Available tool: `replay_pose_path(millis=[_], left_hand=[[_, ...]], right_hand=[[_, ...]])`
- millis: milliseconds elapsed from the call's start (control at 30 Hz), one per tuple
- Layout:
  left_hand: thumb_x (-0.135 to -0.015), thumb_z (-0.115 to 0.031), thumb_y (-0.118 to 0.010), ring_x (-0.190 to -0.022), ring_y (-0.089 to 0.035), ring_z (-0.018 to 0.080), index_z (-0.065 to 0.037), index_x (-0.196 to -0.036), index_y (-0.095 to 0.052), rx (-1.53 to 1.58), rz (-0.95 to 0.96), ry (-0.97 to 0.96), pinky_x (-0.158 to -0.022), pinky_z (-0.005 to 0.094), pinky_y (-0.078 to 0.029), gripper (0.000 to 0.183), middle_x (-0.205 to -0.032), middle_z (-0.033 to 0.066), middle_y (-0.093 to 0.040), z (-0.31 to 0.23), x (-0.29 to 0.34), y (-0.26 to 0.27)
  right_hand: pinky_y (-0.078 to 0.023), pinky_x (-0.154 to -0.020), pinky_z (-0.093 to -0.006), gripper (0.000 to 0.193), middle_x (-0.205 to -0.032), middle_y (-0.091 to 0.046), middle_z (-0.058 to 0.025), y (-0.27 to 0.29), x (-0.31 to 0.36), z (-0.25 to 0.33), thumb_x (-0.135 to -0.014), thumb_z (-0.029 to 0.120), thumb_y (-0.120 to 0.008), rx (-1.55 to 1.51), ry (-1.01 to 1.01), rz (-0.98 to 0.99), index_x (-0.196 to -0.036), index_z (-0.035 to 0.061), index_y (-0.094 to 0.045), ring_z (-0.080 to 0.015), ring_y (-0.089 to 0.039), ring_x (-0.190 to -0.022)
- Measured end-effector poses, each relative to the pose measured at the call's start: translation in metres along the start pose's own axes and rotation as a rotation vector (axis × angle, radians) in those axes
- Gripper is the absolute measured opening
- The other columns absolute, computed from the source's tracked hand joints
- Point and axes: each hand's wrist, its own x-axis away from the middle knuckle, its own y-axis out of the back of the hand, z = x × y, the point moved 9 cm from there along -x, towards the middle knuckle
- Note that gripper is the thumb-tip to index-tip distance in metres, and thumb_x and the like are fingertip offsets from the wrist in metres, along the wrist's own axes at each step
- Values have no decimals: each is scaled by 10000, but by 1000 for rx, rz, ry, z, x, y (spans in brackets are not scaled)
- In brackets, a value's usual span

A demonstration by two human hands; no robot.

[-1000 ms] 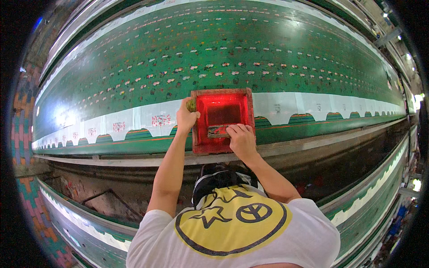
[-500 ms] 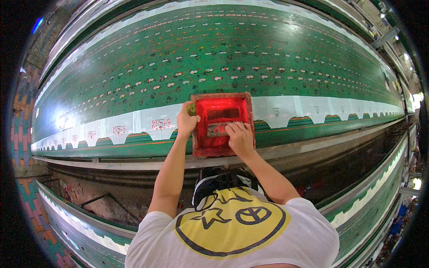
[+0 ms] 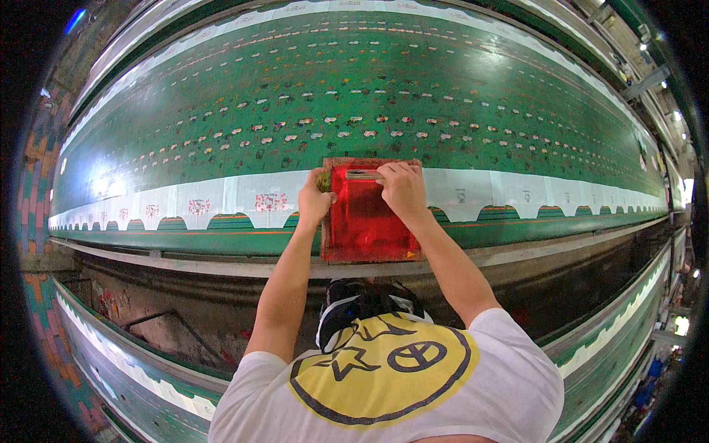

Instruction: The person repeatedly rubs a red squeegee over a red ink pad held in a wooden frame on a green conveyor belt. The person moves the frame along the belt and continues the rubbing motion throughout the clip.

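A wooden-framed printing screen (image 3: 326, 240) coated in wet red ink lies on the near edge of the long green table, over a row of white fabric pieces (image 3: 240, 198). My left hand (image 3: 315, 199) grips the screen's left side, beside a yellow-green lump (image 3: 323, 181) on the frame. Near the far end of the screen, a narrow squeegee (image 3: 362, 175) lies crosswise on the red mesh. My right hand (image 3: 404, 192) is closed on its right end, fingers near the far rim. The fabric under the screen is hidden.
Fabric left of the screen carries red prints (image 3: 271, 202); pieces to the right (image 3: 484, 193) show only small dark marks. Ink spots dot the green tabletop (image 3: 354, 88). A pale rail (image 3: 207, 268) runs along the near edge. Another green table (image 3: 140, 384) lies behind me.
My right hand has pushed the squeegee away from me, from mid-screen to the far end. My left hand still holds the frame's left side.
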Motion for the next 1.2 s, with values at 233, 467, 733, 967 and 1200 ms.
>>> replay_pose_path(millis=[233, 467, 733, 967, 1200], left_hand=[[-654, -75, -795, -1023, -718, 382, -163, -1334, -600, -3, 19, 49, -895, 446, -549, 712, -1069, 173, -754, 5, -2, -1], [-656, -79, -792, -1013, -721, 382, -153, -1338, -595, -34, 10, 25, -880, 452, -554, 713, -1064, 186, -753, -1, 1, 3], [-649, -68, -792, -1004, -715, 371, -150, -1343, -591, -23, -7, -39, -877, 446, -556, 727, -1056, 186, -748, 1, -5, 1], [-639, -77, -797, -1046, -706, 393, -166, -1350, -588, -99, -3, 6, -883, 455, -554, 747, -1090, 197, -746, -2, -4, 1], [-644, -95, -792, -1021, -712, 400, -169, -1354, -583, -71, -25, -38, -873, 466, -555, 744, -1070, 196, -750, -2, -3, 2]], right_hand=[[-476, -858, -459, 190, -1012, -732, -51, -11, 36, 9, -802, 70, -708, 41, -27, 101, -989, 98, -727, -271, -658, -996], [-456, -907, -432, 257, -1084, -712, -24, 16, 128, 60, -784, 54, -651, -22, 1, 95, -1034, 91, -697, -230, -641, -1054], [-449, -946, -413, 416, -1172, -703, -31, 18, 155, 69, -774, 89, -685, 6, 60, 168, -1190, 87, -692, -226, -620, -1135], [-498, -934, -457, 384, -1197, -706, -136, 38, 145, 38, -883, 210, -766, -360, -73, 122, -1227, 57, -692, -324, -670, -1096], [-565, -887, -427, 384, -1178, -722, -157, 46, 152, -25, -973, 215, -721, -413, -395, -57, -1300, 23, -666, -336, -697, -1064]])
